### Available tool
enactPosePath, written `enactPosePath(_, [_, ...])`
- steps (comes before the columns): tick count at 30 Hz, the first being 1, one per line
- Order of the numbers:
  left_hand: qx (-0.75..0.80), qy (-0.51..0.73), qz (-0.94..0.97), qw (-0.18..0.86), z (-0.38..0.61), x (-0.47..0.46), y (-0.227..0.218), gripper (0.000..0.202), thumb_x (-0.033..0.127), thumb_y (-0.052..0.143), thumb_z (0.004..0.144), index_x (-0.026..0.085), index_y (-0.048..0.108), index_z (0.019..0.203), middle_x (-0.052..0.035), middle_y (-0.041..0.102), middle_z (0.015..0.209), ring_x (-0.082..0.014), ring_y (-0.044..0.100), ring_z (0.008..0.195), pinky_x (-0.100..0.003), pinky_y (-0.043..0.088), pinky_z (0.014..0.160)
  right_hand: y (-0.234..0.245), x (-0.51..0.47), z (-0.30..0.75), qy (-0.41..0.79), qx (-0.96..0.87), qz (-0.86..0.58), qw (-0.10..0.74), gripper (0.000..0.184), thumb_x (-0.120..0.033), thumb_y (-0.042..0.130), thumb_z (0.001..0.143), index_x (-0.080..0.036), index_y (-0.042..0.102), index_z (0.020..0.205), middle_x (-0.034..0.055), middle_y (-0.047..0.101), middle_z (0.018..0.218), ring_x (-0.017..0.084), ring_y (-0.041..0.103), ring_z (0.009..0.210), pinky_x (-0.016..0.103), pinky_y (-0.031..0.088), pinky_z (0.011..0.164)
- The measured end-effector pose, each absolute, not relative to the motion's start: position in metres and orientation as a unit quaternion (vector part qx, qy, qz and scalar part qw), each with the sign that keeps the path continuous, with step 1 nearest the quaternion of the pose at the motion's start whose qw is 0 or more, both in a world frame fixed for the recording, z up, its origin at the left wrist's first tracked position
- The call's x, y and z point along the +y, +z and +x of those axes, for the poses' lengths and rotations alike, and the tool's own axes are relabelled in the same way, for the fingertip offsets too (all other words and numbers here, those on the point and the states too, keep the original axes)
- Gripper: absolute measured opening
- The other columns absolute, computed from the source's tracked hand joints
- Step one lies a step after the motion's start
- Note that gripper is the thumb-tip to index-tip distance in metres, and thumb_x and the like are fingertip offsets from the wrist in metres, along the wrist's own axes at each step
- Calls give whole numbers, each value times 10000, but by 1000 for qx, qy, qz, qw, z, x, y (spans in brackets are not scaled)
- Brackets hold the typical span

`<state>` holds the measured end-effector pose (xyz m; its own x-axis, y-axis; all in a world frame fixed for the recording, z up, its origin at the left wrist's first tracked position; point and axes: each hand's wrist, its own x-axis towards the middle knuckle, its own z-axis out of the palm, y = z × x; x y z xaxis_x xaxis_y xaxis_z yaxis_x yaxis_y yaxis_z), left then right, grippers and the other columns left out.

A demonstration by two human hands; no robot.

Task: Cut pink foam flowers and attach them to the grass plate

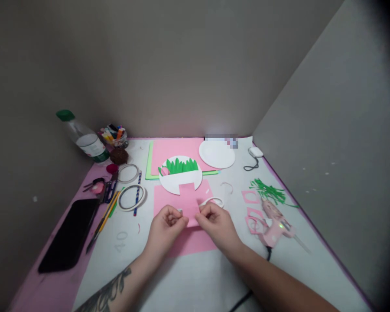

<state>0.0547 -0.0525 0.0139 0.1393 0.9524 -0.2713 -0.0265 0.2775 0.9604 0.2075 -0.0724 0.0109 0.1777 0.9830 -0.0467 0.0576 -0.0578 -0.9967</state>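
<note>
Both hands pinch a small pink paper piece [190, 203] above a larger pink sheet [169, 199] on the table. My left hand [167, 229] grips its lower left corner with closed fingers. My right hand [216, 225] pinches its lower right edge. Just beyond the piece lies a white half-round paper plate [178, 182] with green paper grass [182, 166] and a small pink bit at its left. A white tape ring [214, 201] lies close to my right hand.
Left: black phone [69, 234], pencils [105, 214], scissors [108, 188], two tape rolls [131, 197], a bottle [84, 138], a marker cup [113, 135]. Back: pink and green sheets [175, 149], a round white plate [217, 154]. Right: pink glue gun [274, 221], pink cut-outs [251, 197], green scraps [269, 190].
</note>
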Motion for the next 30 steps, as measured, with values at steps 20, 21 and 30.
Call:
enactPosePath(20, [504, 397, 439, 629, 56, -55, 15, 293, 323, 723, 654, 182, 494, 770, 84, 536, 507, -83, 483, 501, -201, 351, 558, 5, -71, 208, 452, -447, -573, 517, 216, -284, 658, 694, -202, 475, 614, -33, 496, 595, 121, 460, 557, 238, 385, 531])
enactPosePath(21, [503, 396, 439, 631, 56, -55, 14, 296, 318, 723, 654, 182, 488, 773, 80, 551, 511, -82, 486, 503, -199, 349, 561, 4, -71, 208, 455, -442, -569, 523, 205, -277, 659, 691, -204, 475, 637, -38, 490, 601, 119, 462, 561, 235, 385, 532])
enactPosePath(30, [497, 378, 445, 642, 56, -54, 7, 350, 290, 706, 665, 173, 487, 912, 67, 590, 550, -86, 502, 518, -202, 357, 577, 0, -72, 207, 451, -440, -557, 541, 193, -226, 644, 704, -216, 475, 796, -43, 511, 654, 120, 506, 593, 223, 406, 544])
